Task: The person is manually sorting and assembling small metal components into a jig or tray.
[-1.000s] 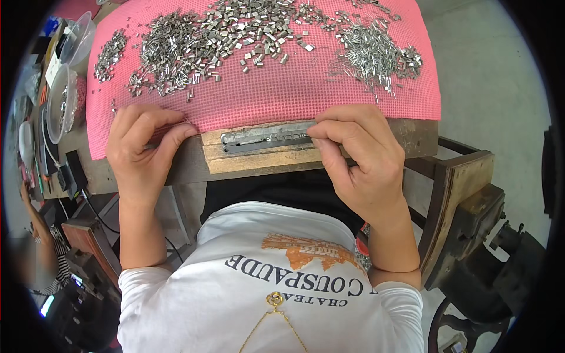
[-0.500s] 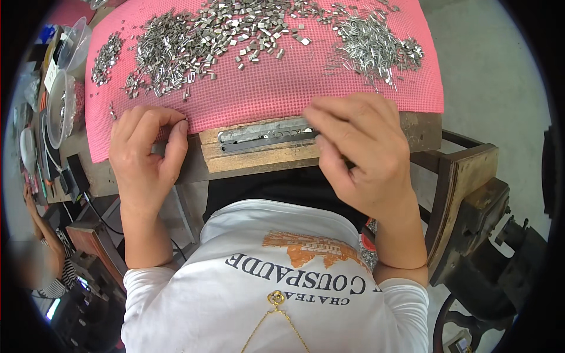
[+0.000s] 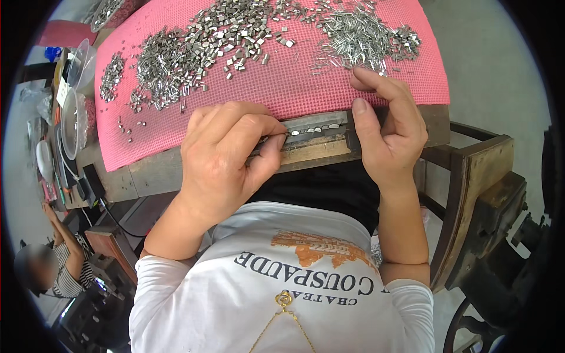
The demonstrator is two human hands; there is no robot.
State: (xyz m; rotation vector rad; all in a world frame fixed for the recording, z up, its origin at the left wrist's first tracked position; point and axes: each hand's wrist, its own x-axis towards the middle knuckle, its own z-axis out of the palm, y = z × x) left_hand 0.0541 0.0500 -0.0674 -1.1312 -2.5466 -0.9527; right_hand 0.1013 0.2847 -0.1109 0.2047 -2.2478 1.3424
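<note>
A thin metal bar [image 3: 318,119] was set on a block of wood [image 3: 321,149], by the near edge of a pink mat [image 3: 253,88]. The bar's long side was laid from left to right, with its right end set a bit farther off than its left. A row of small shiny bits [image 3: 318,129] was lined up along the bar. The bar's left part was covered by the left hand [image 3: 220,150], so the bar was best reached by that hand. Its thumb and first finger were brought close together at the bar, and the row of bits was found just to the right of their tips. It could not be told if a bit was pinched there, since the tips were partly hidden. The right hand [image 3: 394,132] was held just past the bar's right end. Its thumb and first finger were spread apart, with nothing seen between them, and the bar was placed to the left of that thumb. Beyond the bar, a pile of thin metal pins [image 3: 359,38] was seen just past the right first finger. A heap of chunky metal blocks [image 3: 229,29] was spread beyond the bar and to its left.
</note>
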